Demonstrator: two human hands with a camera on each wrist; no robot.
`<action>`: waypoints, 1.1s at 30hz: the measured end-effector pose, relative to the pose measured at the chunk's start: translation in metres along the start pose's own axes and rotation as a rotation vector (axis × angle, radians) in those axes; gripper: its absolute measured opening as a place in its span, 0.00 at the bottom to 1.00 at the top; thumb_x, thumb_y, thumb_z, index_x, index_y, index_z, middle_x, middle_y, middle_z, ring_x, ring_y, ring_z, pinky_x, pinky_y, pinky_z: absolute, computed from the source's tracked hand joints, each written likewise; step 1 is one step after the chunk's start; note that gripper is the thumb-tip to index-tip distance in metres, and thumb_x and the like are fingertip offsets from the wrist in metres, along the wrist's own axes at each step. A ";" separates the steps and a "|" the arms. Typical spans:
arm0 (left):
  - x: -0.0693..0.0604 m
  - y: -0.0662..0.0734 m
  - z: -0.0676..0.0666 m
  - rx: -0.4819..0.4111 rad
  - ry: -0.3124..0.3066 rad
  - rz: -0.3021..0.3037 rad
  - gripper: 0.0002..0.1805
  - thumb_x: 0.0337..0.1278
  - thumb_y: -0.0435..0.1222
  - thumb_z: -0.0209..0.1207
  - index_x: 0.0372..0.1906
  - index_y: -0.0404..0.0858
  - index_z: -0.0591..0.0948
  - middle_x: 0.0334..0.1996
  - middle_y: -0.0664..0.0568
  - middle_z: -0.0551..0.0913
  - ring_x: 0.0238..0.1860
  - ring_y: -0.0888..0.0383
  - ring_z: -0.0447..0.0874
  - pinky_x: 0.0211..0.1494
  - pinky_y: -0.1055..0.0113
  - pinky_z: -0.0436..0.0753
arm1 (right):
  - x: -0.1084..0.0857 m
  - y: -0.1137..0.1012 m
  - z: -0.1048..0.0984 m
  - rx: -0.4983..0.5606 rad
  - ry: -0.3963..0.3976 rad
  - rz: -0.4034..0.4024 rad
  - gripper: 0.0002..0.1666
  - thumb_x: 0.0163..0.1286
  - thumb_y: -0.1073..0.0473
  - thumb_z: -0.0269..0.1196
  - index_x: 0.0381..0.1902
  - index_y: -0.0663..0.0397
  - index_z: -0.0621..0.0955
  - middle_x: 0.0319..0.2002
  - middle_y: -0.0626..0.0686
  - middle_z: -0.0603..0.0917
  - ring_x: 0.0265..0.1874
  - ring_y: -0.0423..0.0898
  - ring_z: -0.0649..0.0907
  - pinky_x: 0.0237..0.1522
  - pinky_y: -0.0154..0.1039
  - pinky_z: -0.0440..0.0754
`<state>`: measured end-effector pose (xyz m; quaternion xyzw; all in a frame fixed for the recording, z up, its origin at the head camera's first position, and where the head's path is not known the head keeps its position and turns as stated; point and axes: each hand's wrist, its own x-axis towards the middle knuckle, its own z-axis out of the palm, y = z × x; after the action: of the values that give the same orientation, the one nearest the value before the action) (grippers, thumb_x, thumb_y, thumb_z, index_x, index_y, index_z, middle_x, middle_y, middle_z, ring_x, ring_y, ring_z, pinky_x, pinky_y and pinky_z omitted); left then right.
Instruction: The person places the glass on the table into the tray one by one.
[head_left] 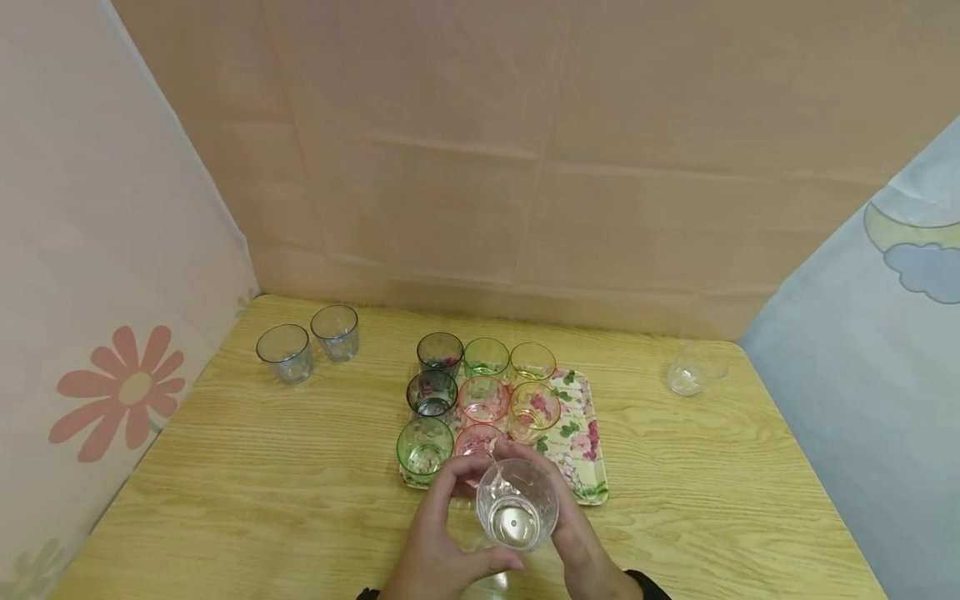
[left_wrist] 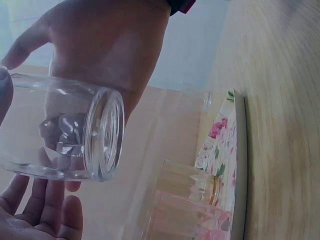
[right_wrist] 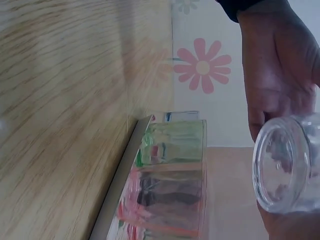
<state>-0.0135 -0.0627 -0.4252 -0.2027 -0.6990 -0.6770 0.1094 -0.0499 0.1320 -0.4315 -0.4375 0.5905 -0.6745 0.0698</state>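
Note:
A clear drinking glass [head_left: 517,507] is held above the table in front of the tray, between both hands. My left hand [head_left: 435,540] grips it from the left, thumb low on its near side and fingers towards the back. From the right, my right hand [head_left: 573,533] holds its wall, the fingers reaching behind it. The left wrist view shows the glass [left_wrist: 62,127] with its thick base to the right. Just beyond the hands, a flowered tray [head_left: 577,450] carries several coloured glasses, including green [head_left: 424,447], pink [head_left: 483,400], yellow [head_left: 534,408] and dark grey [head_left: 432,393] ones.
Two bluish-grey glasses [head_left: 287,354] stand at the table's back left. Another clear glass [head_left: 693,371] is at the back right. A beige cloth [head_left: 525,167] hangs behind the wood-grain table [head_left: 712,500]; printed cloths flank it.

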 end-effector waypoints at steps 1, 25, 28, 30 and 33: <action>0.000 -0.001 -0.001 0.015 0.004 0.001 0.51 0.29 0.29 0.82 0.67 0.41 0.70 0.59 0.51 0.77 0.51 0.56 0.78 0.54 0.63 0.77 | 0.000 0.000 -0.001 -0.007 -0.012 -0.002 0.44 0.83 0.42 0.35 0.79 0.71 0.44 0.79 0.63 0.53 0.76 0.53 0.61 0.70 0.47 0.66; 0.001 -0.006 -0.011 0.057 0.007 -0.017 0.31 0.41 0.31 0.79 0.54 0.44 0.79 0.38 0.53 0.80 0.38 0.59 0.78 0.39 0.65 0.75 | -0.017 -0.002 -0.020 -0.189 0.061 -0.003 0.55 0.50 0.82 0.70 0.72 0.78 0.54 0.70 0.68 0.69 0.70 0.52 0.72 0.68 0.43 0.71; 0.002 -0.007 -0.015 0.065 0.067 -0.003 0.19 0.51 0.27 0.73 0.47 0.43 0.81 0.32 0.53 0.80 0.32 0.61 0.76 0.33 0.65 0.75 | -0.019 -0.002 -0.021 -0.191 0.086 -0.004 0.56 0.50 0.83 0.69 0.73 0.79 0.53 0.69 0.68 0.70 0.70 0.51 0.72 0.69 0.41 0.70; 0.003 -0.006 -0.019 0.067 0.143 -0.024 0.11 0.57 0.25 0.68 0.39 0.42 0.81 0.27 0.54 0.78 0.28 0.62 0.74 0.29 0.66 0.74 | -0.021 -0.002 -0.023 -0.192 0.105 -0.007 0.57 0.49 0.85 0.69 0.73 0.80 0.52 0.68 0.69 0.70 0.70 0.50 0.72 0.69 0.40 0.70; 0.005 -0.005 -0.028 0.077 0.296 -0.089 0.09 0.63 0.24 0.63 0.31 0.40 0.80 0.24 0.56 0.76 0.24 0.63 0.72 0.26 0.67 0.74 | -0.025 -0.003 -0.026 -0.207 0.133 0.007 0.58 0.49 0.87 0.68 0.74 0.80 0.51 0.68 0.68 0.69 0.70 0.48 0.71 0.69 0.38 0.69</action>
<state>-0.0232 -0.0898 -0.4256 -0.0653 -0.7091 -0.6762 0.1887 -0.0513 0.1673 -0.4398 -0.3946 0.6617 -0.6374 -0.0127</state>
